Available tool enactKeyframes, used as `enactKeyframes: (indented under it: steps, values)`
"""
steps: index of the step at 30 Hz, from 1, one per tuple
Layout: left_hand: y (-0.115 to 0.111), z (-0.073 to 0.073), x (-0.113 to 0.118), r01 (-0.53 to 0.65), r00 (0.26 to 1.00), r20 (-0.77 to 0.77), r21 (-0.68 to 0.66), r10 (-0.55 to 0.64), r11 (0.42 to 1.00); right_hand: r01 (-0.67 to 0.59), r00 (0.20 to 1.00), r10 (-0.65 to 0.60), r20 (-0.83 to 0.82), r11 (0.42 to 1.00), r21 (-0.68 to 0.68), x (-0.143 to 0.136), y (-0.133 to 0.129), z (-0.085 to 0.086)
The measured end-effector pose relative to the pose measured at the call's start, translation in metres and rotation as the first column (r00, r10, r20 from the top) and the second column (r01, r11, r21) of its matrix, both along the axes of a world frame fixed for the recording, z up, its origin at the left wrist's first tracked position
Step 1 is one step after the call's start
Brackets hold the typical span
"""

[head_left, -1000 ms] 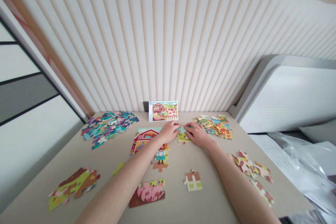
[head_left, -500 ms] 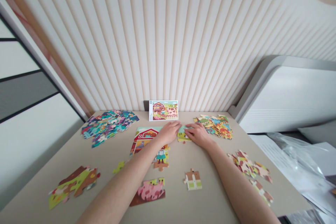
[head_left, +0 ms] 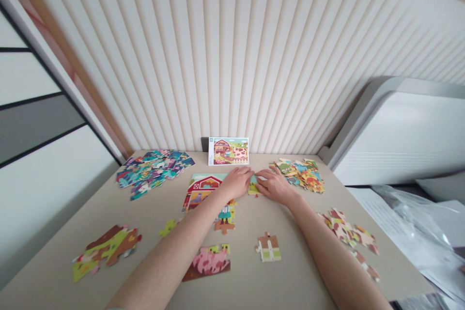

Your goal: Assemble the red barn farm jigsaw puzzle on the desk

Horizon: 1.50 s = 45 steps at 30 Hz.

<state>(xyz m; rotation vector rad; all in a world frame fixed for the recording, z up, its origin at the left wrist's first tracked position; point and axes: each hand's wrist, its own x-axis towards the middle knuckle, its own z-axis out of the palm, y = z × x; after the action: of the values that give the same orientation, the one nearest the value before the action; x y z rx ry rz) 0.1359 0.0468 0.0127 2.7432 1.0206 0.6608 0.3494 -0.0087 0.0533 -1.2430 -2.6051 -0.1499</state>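
Green puzzle piece (head_left: 253,187) touches the loosely spread right hand (head_left: 275,185); left hand (head_left: 237,182) beside it, grip unclear.

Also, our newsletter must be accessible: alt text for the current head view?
Left hand and right hand rest at a green puzzle piece, near joined red-barn pieces on a table; a picture card stands behind, puzzle piles around.
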Motion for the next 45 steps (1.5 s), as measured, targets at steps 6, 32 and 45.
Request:
enactKeyframes:
  steps: [6, 32, 45]
  values:
    - [-0.004, 0.003, 0.000, 0.008, 1.000, -0.003, 0.003, -0.008, 1.000, 0.045, 0.997, -0.045, -0.055, 0.999, -0.012, 0.010, 0.001, -0.009]
    - [0.028, -0.011, -0.009, 0.108, 0.980, 0.186, -0.237, -0.064, 0.966, 0.274, 0.949, -0.286, -0.136, 0.957, -0.099, -0.006, 0.014, -0.018]
    - [0.027, -0.012, -0.010, 0.174, 0.959, 0.257, -0.219, -0.115, 0.960, 0.302, 0.916, -0.338, -0.214, 0.935, -0.186, -0.005, 0.025, -0.028]
